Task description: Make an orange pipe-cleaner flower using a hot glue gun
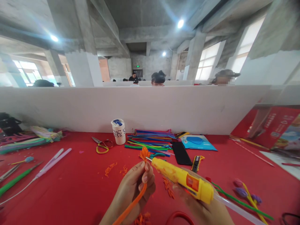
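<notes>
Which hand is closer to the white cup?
Left. The left hand sits in front of the white cup, slightly to its right; the right hand, gripping the glue gun, is much farther right.

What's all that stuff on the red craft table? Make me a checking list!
surface: red table cover, sprinkled with orange scraps.
job's things: orange pipe cleaner with a frilly tip; yellow glue gun, nozzle close to that tip.
clutter: scissors, white cup, pile of coloured pipe cleaners, utility knife.
grips: left hand pinches the orange pipe cleaner; right hand holds the yellow glue gun.
cables: nothing seen.
surroundings: white partition, people behind it, concrete hall.
</notes>
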A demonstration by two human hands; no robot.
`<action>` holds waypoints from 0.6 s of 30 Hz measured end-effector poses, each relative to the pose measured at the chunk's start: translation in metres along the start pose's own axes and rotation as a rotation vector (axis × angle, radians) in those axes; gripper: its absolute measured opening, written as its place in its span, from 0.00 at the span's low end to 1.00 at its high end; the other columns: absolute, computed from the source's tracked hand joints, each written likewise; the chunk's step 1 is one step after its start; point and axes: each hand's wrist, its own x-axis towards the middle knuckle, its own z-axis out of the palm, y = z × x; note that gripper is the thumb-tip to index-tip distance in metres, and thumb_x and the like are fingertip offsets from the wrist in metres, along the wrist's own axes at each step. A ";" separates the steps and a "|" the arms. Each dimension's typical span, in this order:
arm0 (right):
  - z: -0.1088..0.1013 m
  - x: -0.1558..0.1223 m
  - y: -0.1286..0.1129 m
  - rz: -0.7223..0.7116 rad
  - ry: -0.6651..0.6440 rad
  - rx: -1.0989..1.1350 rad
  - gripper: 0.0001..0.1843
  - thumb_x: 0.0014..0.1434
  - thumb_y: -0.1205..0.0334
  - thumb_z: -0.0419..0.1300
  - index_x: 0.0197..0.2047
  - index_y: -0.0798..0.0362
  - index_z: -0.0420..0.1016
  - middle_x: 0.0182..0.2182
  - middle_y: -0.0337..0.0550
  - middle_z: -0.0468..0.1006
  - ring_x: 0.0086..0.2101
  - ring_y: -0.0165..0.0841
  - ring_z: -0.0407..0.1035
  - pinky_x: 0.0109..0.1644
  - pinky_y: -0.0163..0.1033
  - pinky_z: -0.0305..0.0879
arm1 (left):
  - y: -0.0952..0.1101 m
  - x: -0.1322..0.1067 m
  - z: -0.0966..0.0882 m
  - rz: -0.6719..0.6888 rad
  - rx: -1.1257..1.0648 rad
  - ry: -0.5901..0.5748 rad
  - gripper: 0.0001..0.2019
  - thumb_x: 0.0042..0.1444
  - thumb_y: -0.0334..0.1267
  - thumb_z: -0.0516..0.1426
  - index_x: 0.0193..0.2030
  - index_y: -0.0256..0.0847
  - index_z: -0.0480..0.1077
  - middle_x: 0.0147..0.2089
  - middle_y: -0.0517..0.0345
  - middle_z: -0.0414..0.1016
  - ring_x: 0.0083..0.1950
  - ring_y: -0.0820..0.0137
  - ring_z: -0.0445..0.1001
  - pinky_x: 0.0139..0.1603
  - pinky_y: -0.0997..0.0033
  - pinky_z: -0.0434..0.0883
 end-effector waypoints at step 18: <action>0.003 0.001 0.002 -0.015 -0.018 0.000 0.25 0.44 0.42 0.59 0.37 0.53 0.77 0.35 0.49 0.78 0.38 0.46 0.71 0.37 0.40 0.70 | 0.001 -0.001 0.002 -0.015 -0.032 0.001 0.09 0.55 0.31 0.52 0.26 0.33 0.66 0.19 0.67 0.55 0.17 0.85 0.49 0.18 0.85 0.52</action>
